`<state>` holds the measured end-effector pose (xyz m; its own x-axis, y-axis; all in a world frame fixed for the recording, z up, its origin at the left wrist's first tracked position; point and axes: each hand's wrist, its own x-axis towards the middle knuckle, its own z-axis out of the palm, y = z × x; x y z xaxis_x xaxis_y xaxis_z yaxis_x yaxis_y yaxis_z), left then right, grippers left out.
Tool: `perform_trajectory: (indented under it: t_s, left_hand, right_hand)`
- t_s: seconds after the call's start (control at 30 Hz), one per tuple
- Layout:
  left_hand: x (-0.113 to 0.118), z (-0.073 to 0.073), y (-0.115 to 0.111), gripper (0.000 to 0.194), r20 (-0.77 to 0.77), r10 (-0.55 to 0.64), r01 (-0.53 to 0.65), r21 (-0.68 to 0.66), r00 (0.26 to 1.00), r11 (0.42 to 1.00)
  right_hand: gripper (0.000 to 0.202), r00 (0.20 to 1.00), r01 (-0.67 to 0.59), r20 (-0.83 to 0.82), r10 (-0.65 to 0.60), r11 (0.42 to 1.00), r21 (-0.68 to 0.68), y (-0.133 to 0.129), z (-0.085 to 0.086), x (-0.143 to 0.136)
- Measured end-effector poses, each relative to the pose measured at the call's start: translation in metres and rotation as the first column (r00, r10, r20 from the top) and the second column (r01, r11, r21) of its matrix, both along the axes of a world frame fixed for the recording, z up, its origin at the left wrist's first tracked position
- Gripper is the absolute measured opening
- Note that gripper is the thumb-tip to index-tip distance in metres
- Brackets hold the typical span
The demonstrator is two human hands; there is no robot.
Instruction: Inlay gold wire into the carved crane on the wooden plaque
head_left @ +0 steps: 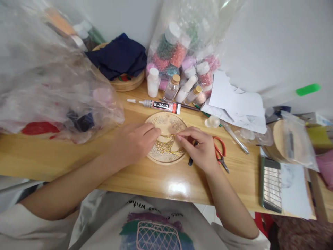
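A round wooden disc (166, 157) with a printed line pattern lies on the table in front of me. Gold wire (165, 146) bent into scale-like loops covers part of its lower half. My left hand (134, 143) is closed over the disc's left edge, its fingertips at the end of a thin gold wire piece. At the right edge my right hand (199, 147) pinches the other end of that gold wire between thumb and index finger. A black-handled tool lies partly under my right hand. Red-handled pliers (220, 147) rest just right of it.
Behind the disc lie a B-7000 glue tube (162, 106) and small bottles (171, 88). Plastic bags (52, 86) fill the left and back. White papers (234, 100), a silver pen (235, 138) and a phone (272, 185) are on the right.
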<state>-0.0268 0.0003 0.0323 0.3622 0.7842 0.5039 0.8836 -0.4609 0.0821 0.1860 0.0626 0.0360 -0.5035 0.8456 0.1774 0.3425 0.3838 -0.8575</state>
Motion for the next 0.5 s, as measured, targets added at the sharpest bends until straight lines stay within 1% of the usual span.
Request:
perform_trajectory:
  t_s: [0.13, 0.23, 0.4, 0.5]
  left_hand:
    - [0.0009, -0.0017, -0.0002, 0.015, -0.006, -0.089, 0.089, -0.004, 0.996, 0.996]
    - [0.0020, -0.0035, -0.0013, 0.015, 0.038, -0.131, 0.132, -0.003, 0.991, 0.991]
    - [0.0041, -0.0052, -0.0037, 0.022, 0.092, -0.149, 0.157, -0.088, 0.985, 0.984]
    - [0.0064, -0.0056, -0.0053, 0.023, 0.123, -0.133, 0.143, -0.078, 0.984, 0.987]
  right_hand:
    - [0.007, 0.998, -0.055, -0.034, 0.051, 0.992, -0.109, -0.0024, -0.0008, -0.0019]
    - [0.008, 0.997, -0.061, -0.051, 0.053, 0.981, -0.184, -0.0033, -0.0003, -0.0021]
    - [0.008, 0.996, -0.069, -0.069, 0.056, 0.978, -0.196, -0.0035, -0.0011, -0.0019]
    - [0.010, 0.997, -0.057, -0.055, 0.046, 0.975, -0.214, -0.0035, -0.0036, -0.0021]
